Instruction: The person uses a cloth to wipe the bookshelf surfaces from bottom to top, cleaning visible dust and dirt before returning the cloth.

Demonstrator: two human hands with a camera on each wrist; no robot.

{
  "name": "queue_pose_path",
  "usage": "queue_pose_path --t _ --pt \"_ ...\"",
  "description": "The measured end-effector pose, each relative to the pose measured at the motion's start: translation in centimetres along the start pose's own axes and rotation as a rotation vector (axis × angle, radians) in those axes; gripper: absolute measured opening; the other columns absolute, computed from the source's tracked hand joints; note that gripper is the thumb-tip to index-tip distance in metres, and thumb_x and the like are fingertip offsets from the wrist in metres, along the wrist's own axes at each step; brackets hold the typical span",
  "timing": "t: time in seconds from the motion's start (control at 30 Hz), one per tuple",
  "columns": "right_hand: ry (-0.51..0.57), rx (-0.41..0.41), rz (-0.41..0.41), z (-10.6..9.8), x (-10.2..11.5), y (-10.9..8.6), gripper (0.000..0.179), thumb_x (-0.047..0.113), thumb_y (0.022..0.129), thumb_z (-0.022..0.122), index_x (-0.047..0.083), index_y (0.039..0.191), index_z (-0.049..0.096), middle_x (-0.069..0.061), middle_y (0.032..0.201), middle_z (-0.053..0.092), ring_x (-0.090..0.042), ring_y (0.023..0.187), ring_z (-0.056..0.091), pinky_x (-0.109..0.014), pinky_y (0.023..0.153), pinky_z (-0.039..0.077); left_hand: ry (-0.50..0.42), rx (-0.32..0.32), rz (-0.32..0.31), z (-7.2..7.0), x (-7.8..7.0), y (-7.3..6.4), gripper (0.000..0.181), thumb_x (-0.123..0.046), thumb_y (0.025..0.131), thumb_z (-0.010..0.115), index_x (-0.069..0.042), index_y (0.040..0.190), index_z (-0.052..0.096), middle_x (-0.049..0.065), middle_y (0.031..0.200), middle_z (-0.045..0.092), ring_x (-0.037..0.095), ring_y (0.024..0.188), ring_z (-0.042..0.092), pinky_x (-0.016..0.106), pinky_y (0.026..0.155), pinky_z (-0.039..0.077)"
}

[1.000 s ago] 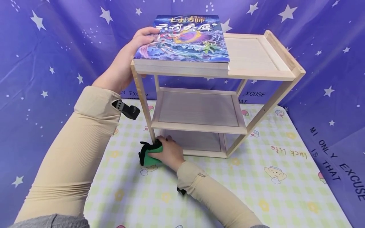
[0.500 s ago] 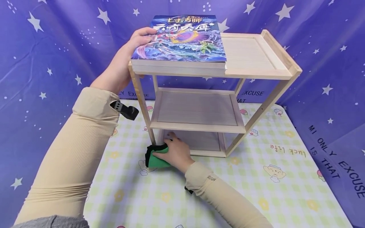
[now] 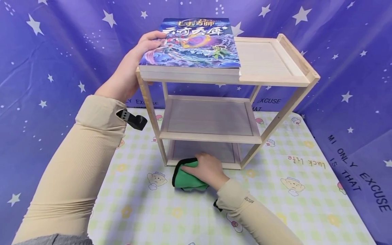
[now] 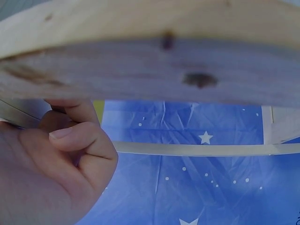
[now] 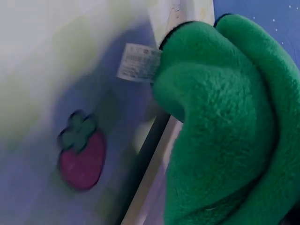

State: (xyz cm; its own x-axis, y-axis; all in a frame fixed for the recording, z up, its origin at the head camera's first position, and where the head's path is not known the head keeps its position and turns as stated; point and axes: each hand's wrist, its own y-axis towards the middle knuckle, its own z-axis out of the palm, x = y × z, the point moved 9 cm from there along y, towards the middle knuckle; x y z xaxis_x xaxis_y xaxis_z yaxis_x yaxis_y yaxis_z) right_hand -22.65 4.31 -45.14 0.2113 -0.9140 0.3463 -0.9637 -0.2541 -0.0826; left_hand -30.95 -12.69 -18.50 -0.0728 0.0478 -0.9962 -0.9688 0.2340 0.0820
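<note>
A three-tier wooden shelf [image 3: 211, 137] stands upright on the table. My left hand [image 3: 134, 61] grips the left end of its top board, beside a thick book [image 3: 191, 49] with a colourful blue cover. Some of its digits lie at the book's left edge; in the left wrist view, curled fingers [image 4: 79, 140] show below the wooden end board [image 4: 140, 65]. Low down, my right hand [image 3: 209, 168] holds a folded green plush cloth [image 3: 186, 175] with black edging against the front rail of the bottom tier. The right wrist view shows the cloth [image 5: 220, 122] with a white tag, hiding the fingers.
A checked tablecloth [image 3: 147, 211] with cartoon prints covers the table. Purple star-printed curtains [image 3: 55, 51] hang close behind the shelf and at both sides. The shelf's right legs [image 3: 269, 126] slant outward toward the top in the head view.
My right hand and the green cloth have slid right along the bottom front rail, away from the left front leg. The left hand keeps its hold at the top; the view has shifted slightly.
</note>
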Motion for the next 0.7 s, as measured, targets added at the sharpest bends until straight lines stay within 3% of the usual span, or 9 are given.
queue_pose_path --t 0.2,0.3,0.43,0.6,0.7 --pt "-0.107 0.107 0.096 0.6 -3.5 -1.3 0.075 0.081 0.075 0.059 0.01 0.096 0.069 -0.006 0.083 0.065 -0.023 0.068 0.062 -0.035 0.054 0.048 -0.006 0.009 0.006 0.2 -0.2 0.2 0.03 -0.036 0.101 0.044 -0.037 0.13 0.053 -0.001 0.147 0.037 0.021 0.115 0.05 0.034 0.091 0.038" --pt "-0.155 0.151 0.14 1.0 -5.1 -1.8 0.083 0.085 0.074 0.055 0.008 0.103 0.067 -0.009 0.089 0.064 -0.025 0.072 0.063 -0.038 0.056 0.05 0.004 -0.005 -0.003 0.1 -0.2 0.1 0.031 -0.037 0.1 0.044 -0.038 0.13 0.053 -0.002 0.148 0.036 0.021 0.117 0.049 0.037 0.092 0.036" --pt "-0.208 0.193 0.19 1.7 -6.9 -2.4 0.096 0.085 0.076 0.054 0.001 0.123 0.062 -0.019 0.11 0.064 -0.03 0.075 0.064 -0.043 0.06 0.053 0.022 -0.018 -0.009 -0.1 -0.1 0.0 0.031 -0.038 0.1 0.044 -0.039 0.13 0.053 -0.004 0.149 0.034 0.021 0.12 0.046 0.039 0.094 0.034" --pt "-0.252 0.19 0.203 3.0 -7.8 -2.9 0.1 0.081 0.08 0.052 -0.004 0.132 0.055 -0.031 0.127 0.053 -0.024 0.054 0.055 -0.039 0.051 0.05 0.021 -0.015 -0.009 -0.1 -0.1 0.0 0.031 -0.038 0.1 0.045 -0.039 0.13 0.053 -0.004 0.149 0.034 0.021 0.12 0.046 0.039 0.093 0.034" --pt "-0.232 0.169 0.209 3.7 -7.9 -3.0 0.099 0.081 0.081 0.051 -0.005 0.13 0.054 -0.034 0.126 0.05 -0.02 0.049 0.05 -0.036 0.048 0.048 0.026 -0.022 -0.01 -0.2 0.0 0.0 0.031 -0.038 0.1 0.045 -0.039 0.13 0.053 -0.005 0.15 0.033 0.021 0.12 0.045 0.039 0.093 0.033"
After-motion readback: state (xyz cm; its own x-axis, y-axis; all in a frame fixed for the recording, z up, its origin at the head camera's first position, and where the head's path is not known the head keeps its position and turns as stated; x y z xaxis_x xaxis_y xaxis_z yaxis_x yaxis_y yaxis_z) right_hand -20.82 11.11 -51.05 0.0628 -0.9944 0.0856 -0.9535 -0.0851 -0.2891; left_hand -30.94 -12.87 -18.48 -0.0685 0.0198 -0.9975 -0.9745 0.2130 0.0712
